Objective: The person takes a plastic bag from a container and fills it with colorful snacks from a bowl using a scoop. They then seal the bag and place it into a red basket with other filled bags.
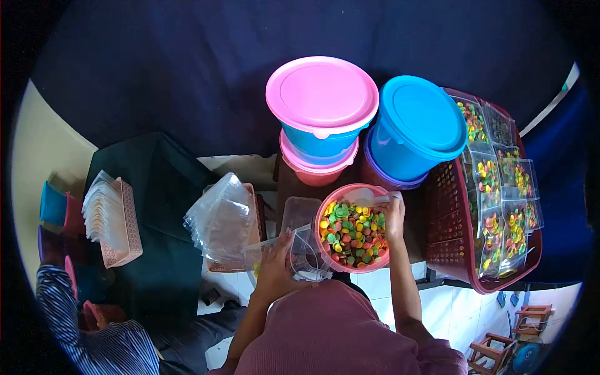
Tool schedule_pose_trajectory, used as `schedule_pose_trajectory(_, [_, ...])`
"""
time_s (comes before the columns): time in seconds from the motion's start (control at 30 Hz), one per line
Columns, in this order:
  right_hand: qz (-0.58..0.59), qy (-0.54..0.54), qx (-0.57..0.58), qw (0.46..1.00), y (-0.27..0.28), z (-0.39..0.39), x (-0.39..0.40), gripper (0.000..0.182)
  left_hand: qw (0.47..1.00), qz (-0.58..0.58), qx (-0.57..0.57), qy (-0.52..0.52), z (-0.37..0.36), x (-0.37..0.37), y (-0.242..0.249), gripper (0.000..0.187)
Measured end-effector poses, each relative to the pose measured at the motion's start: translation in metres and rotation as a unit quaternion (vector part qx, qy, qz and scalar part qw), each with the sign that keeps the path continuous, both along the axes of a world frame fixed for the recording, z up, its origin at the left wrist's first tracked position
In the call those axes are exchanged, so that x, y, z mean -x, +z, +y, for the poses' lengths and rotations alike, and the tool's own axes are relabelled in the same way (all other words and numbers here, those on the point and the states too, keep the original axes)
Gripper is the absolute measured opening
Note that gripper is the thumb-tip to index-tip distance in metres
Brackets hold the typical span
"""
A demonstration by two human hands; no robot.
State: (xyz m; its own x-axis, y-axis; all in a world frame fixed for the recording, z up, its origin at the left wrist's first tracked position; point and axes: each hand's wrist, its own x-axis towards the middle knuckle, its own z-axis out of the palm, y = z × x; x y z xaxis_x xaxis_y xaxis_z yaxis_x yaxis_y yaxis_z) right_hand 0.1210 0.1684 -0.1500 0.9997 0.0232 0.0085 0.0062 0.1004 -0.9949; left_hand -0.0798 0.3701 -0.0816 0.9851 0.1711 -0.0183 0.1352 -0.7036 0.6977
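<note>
A pink bucket (320, 249) in front of me is full of small round pieces (354, 237) in green, yellow, red and brown. At its right rim my right hand (394, 219) is closed around a whitish, translucent scoop (369, 197), whose end lies over the pieces; its exact shape is partly hidden. Left of the bucket, my left hand (275, 269) grips a clear plastic bag (302, 240). A little yellow and green shows low at the bag's left side. Behind that bag stands a clear plastic container (299, 211).
Stacked tubs with a pink lid (322, 94) and a blue lid (424, 115) rise behind the bucket. At right, a maroon basket (450, 231) holds several filled bags (490, 175). Empty bags (222, 219) lie in a basket at left. Another person's striped sleeve (59, 306) shows far left.
</note>
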Motion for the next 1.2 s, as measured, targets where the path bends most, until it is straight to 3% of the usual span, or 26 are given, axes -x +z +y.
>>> schedule_pose_trajectory(0.07, [0.068, 0.021, -0.060, 0.996, -0.006, 0.004, -0.004, 0.030, 0.999, 0.027, -0.025, 0.013, -0.002, 0.003, -0.002, 0.113])
schedule_pose_trajectory(0.33, [0.075, 0.118, -0.028, 0.990, -0.012, 0.020, -0.028, 0.036, 0.998, 0.016, -0.041, 0.046, -0.011, 0.009, -0.008, 0.114])
schedule_pose_trajectory(0.4, [0.130, 0.281, -0.039, 0.950, -0.020, 0.025, -0.029, 0.038, 0.998, 0.018, -0.042, 0.051, -0.012, 0.009, -0.007, 0.114])
schedule_pose_trajectory(0.5, [0.128, 0.325, 0.005, 0.937, -0.025, 0.037, -0.025, 0.040, 0.998, 0.007, -0.041, 0.053, -0.012, 0.007, -0.008, 0.113])
schedule_pose_trajectory(0.6, [0.111, 0.315, 0.091, 0.938, 0.002, 0.043, -0.019, 0.036, 0.997, 0.020, -0.053, 0.047, -0.010, 0.008, -0.006, 0.113])
schedule_pose_trajectory(0.83, [0.091, 0.345, 0.129, 0.925, -0.009, 0.030, -0.030, 0.040, 0.999, 0.015, -0.043, 0.026, -0.004, 0.006, -0.005, 0.114])
schedule_pose_trajectory(0.97, [0.129, 0.303, 0.183, 0.926, 0.000, 0.019, -0.027, 0.039, 1.000, 0.014, -0.022, 0.009, 0.003, 0.004, -0.007, 0.114])
schedule_pose_trajectory(1.2, [0.107, 0.287, 0.270, 0.913, -0.034, -0.004, -0.028, 0.032, 0.999, 0.000, -0.039, -0.007, 0.008, -0.002, -0.011, 0.114])
